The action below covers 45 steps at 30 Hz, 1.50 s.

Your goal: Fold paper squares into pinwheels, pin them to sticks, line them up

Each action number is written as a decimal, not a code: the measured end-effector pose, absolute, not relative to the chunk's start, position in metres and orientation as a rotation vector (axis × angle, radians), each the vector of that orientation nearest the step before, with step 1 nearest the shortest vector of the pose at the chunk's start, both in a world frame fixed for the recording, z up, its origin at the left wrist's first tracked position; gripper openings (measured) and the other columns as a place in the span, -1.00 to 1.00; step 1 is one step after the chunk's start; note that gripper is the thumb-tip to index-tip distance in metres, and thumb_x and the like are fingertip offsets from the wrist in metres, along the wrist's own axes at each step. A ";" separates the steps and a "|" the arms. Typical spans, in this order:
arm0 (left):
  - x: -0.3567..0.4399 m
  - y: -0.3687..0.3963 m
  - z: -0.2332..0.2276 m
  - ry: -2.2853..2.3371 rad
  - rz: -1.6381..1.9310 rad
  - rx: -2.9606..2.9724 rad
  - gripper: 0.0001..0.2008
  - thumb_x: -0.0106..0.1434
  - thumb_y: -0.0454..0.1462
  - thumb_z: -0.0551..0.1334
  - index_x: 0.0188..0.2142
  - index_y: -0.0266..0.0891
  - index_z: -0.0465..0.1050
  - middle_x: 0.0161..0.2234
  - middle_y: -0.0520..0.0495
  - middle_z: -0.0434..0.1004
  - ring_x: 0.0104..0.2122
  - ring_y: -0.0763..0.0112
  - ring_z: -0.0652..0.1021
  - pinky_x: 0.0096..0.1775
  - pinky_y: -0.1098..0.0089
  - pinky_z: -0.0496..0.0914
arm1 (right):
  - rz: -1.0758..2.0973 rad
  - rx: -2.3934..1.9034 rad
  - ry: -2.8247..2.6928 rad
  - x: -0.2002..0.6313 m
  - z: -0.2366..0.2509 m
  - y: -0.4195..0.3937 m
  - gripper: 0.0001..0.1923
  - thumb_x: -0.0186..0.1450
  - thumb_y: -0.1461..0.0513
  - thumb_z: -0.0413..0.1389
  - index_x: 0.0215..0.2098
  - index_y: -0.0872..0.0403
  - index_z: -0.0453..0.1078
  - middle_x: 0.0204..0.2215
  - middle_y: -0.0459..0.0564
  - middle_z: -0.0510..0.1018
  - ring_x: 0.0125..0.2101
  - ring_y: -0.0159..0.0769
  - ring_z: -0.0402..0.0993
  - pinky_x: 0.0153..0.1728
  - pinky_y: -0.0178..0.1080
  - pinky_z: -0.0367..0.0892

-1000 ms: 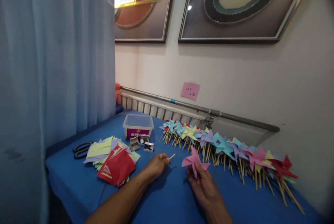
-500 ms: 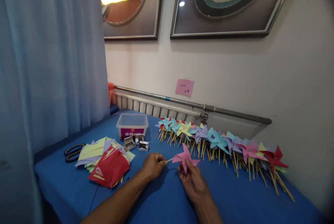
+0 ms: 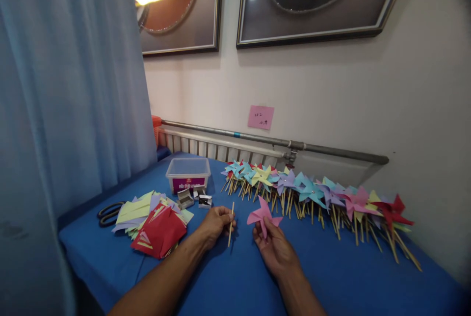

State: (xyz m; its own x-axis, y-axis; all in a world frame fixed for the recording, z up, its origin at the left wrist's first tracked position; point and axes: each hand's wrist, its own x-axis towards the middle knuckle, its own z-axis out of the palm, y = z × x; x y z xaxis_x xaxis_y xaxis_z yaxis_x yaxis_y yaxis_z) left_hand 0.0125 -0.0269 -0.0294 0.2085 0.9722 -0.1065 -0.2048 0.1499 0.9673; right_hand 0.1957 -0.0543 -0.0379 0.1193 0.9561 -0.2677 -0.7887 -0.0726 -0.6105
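Observation:
Near the middle of the table, my left hand [image 3: 216, 225] pinches a thin wooden stick [image 3: 231, 231], which stands nearly upright from this view. To its right, my right hand [image 3: 275, 247] holds a pink paper pinwheel [image 3: 263, 217] between thumb and fingers. A gap separates the stick from the pinwheel. Behind both hands lies a long row of finished pinwheels on sticks [image 3: 311, 192], in blue, yellow, purple, pink and red. Left of my left hand is a pile of paper squares, a red sheet [image 3: 162, 231] on top of one part and pale yellow sheets [image 3: 134, 210] on another.
Small open boxes [image 3: 205, 201] sit before a clear plastic tub [image 3: 188, 174]. Black-handled scissors [image 3: 109, 214] lie left of the paper. The blue-covered table [image 3: 235, 286] meets a wall with a radiator [image 3: 217, 151] and pipe [image 3: 331, 153]. A blue curtain [image 3: 77, 80] hangs at left.
The stick has swung from pointing at the pinwheel to nearly upright and is now apart from it. My right hand still holds the pinwheel. The view has shifted slightly.

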 end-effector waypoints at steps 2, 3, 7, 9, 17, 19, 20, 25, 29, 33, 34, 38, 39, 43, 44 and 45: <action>0.012 -0.028 -0.029 0.947 1.076 1.041 -0.63 -0.04 -0.08 0.42 -0.37 -0.26 0.40 -0.52 0.01 0.51 -0.59 0.48 0.45 -0.52 0.47 0.25 | 1.469 -0.750 -0.272 0.195 -0.037 -0.055 -0.65 0.00 0.35 0.47 -0.51 0.04 0.36 -0.54 -0.21 0.58 -0.46 -0.38 0.58 -0.41 -0.33 0.56; 0.012 -0.028 -0.028 0.943 1.078 1.041 -0.64 -0.03 -0.09 0.42 -0.36 -0.26 0.40 -0.52 0.01 0.51 -0.59 0.48 0.46 -0.51 0.47 0.26 | 1.473 -0.750 -0.269 0.194 -0.036 -0.056 -0.65 0.00 0.35 0.47 -0.51 0.04 0.37 -0.55 -0.21 0.57 -0.46 -0.38 0.57 -0.42 -0.33 0.55; 0.011 -0.029 -0.027 0.930 1.075 1.011 -0.66 -0.02 -0.12 0.40 -0.34 -0.27 0.39 -0.51 0.00 0.50 -0.58 0.47 0.47 -0.49 0.46 0.27 | 1.485 -0.759 -0.273 0.192 -0.035 -0.056 -0.65 0.00 0.35 0.48 -0.51 0.04 0.37 -0.56 -0.21 0.57 -0.47 -0.39 0.57 -0.43 -0.34 0.55; 0.011 -0.029 -0.027 0.925 1.072 1.000 -0.67 -0.02 -0.14 0.39 -0.34 -0.28 0.39 -0.51 0.00 0.50 -0.58 0.49 0.46 -0.48 0.46 0.27 | 1.481 -0.761 -0.274 0.192 -0.035 -0.056 -0.65 -0.01 0.35 0.48 -0.51 0.04 0.38 -0.56 -0.21 0.57 -0.48 -0.40 0.57 -0.43 -0.34 0.56; 0.012 -0.030 -0.020 1.065 0.982 1.135 -0.90 0.05 -0.28 0.25 -0.39 -0.25 0.43 -0.63 0.11 0.37 -0.66 0.54 0.29 -0.53 0.46 0.12 | 1.488 -0.766 -0.338 0.190 -0.036 -0.058 -0.61 -0.10 0.31 0.55 -0.52 0.04 0.41 -0.53 -0.20 0.60 -0.45 -0.38 0.57 -0.40 -0.32 0.58; 0.015 -0.032 -0.021 1.100 0.941 1.223 -0.92 0.06 -0.29 0.22 -0.40 -0.23 0.44 -0.64 0.14 0.34 -0.67 0.55 0.25 -0.54 0.45 0.07 | 1.481 -0.767 -0.351 0.188 -0.036 -0.059 -0.56 -0.19 0.28 0.58 -0.52 0.05 0.42 -0.53 -0.19 0.61 -0.44 -0.37 0.57 -0.40 -0.31 0.58; 0.016 -0.033 -0.022 1.102 0.925 1.270 -0.92 0.07 -0.29 0.21 -0.40 -0.23 0.44 -0.64 0.14 0.34 -0.66 0.55 0.25 -0.54 0.45 0.06 | 1.480 -0.767 -0.359 0.186 -0.036 -0.060 -0.54 -0.23 0.28 0.59 -0.52 0.05 0.42 -0.52 -0.19 0.61 -0.44 -0.36 0.57 -0.39 -0.31 0.58; 0.026 -0.036 -0.029 1.090 0.915 1.393 -0.85 0.05 -0.19 0.25 -0.46 -0.23 0.39 -0.61 0.12 0.38 -0.65 0.54 0.28 -0.55 0.44 0.07 | 1.478 -0.789 -0.436 0.180 -0.039 -0.062 -0.51 -0.28 0.27 0.60 -0.45 0.07 0.49 -0.47 -0.18 0.63 -0.43 -0.37 0.54 -0.35 -0.29 0.57; 0.027 -0.037 -0.028 1.045 0.936 1.388 -0.72 0.02 -0.06 0.29 -0.50 -0.24 0.38 -0.63 0.12 0.36 -0.66 0.56 0.25 -0.56 0.45 0.07 | 1.452 -0.818 -0.518 0.179 -0.040 -0.062 -0.53 -0.23 0.27 0.58 -0.40 0.07 0.52 -0.45 -0.16 0.64 -0.40 -0.36 0.54 -0.34 -0.29 0.54; 0.026 -0.038 -0.028 1.039 0.915 1.392 -0.68 0.01 -0.03 0.30 -0.52 -0.24 0.37 -0.62 0.11 0.38 -0.67 0.58 0.27 -0.57 0.46 0.06 | 1.434 -0.832 -0.548 0.179 -0.040 -0.062 -0.53 -0.20 0.23 0.58 -0.37 0.06 0.52 -0.43 -0.15 0.64 -0.40 -0.35 0.53 -0.37 -0.29 0.53; 0.025 -0.037 -0.029 1.040 0.912 1.387 -0.69 0.00 -0.03 0.30 -0.51 -0.24 0.37 -0.62 0.10 0.38 -0.67 0.58 0.27 -0.58 0.46 0.06 | 1.431 -0.835 -0.543 0.179 -0.040 -0.062 -0.53 -0.22 0.23 0.58 -0.39 0.06 0.52 -0.44 -0.16 0.64 -0.40 -0.35 0.53 -0.38 -0.30 0.52; 0.025 -0.033 -0.032 1.077 0.931 1.301 -0.76 0.00 -0.11 0.29 -0.48 -0.23 0.37 -0.63 0.10 0.40 -0.68 0.56 0.30 -0.59 0.47 0.09 | 1.438 -0.825 -0.487 0.180 -0.039 -0.061 -0.51 -0.27 0.23 0.59 -0.44 0.07 0.49 -0.49 -0.19 0.62 -0.43 -0.38 0.51 -0.40 -0.33 0.52; 0.024 -0.032 -0.032 1.083 0.945 1.268 -0.77 0.00 -0.13 0.29 -0.45 -0.23 0.38 -0.63 0.10 0.41 -0.68 0.55 0.32 -0.58 0.47 0.10 | 1.443 -0.821 -0.470 0.181 -0.039 -0.061 -0.50 -0.28 0.22 0.60 -0.45 0.06 0.49 -0.50 -0.19 0.61 -0.43 -0.39 0.51 -0.40 -0.33 0.53; 0.018 -0.028 -0.028 1.099 1.036 1.154 -0.67 0.01 -0.16 0.31 -0.23 -0.25 0.42 -0.58 0.08 0.50 -0.65 0.50 0.40 -0.57 0.49 0.15 | 1.459 -0.807 -0.412 0.184 -0.040 -0.060 -0.49 -0.30 0.21 0.61 -0.47 0.05 0.47 -0.52 -0.20 0.60 -0.44 -0.37 0.53 -0.42 -0.31 0.55; 0.016 -0.027 -0.027 1.108 1.058 1.140 -0.65 0.02 -0.16 0.32 -0.19 -0.24 0.41 -0.56 0.08 0.51 -0.66 0.50 0.40 -0.57 0.49 0.14 | 1.464 -0.800 -0.400 0.185 -0.040 -0.060 -0.49 -0.29 0.22 0.61 -0.47 0.05 0.46 -0.52 -0.20 0.61 -0.43 -0.37 0.54 -0.42 -0.31 0.55; 0.014 -0.027 -0.026 1.118 1.074 1.133 -0.64 0.03 -0.15 0.32 -0.19 -0.24 0.41 -0.56 0.07 0.51 -0.66 0.51 0.40 -0.57 0.50 0.14 | 1.470 -0.793 -0.389 0.185 -0.041 -0.060 -0.50 -0.28 0.22 0.61 -0.47 0.05 0.46 -0.51 -0.20 0.61 -0.43 -0.37 0.54 -0.41 -0.31 0.55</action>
State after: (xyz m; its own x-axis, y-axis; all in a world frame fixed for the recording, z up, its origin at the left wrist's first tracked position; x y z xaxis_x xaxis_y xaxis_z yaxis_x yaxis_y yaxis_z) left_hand 0.0138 -0.0268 -0.0264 0.1252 0.9866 -0.1043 -0.0644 0.1130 0.9915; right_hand 0.1851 -0.0603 -0.0406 0.1013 0.9683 -0.2285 -0.7286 -0.0842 -0.6798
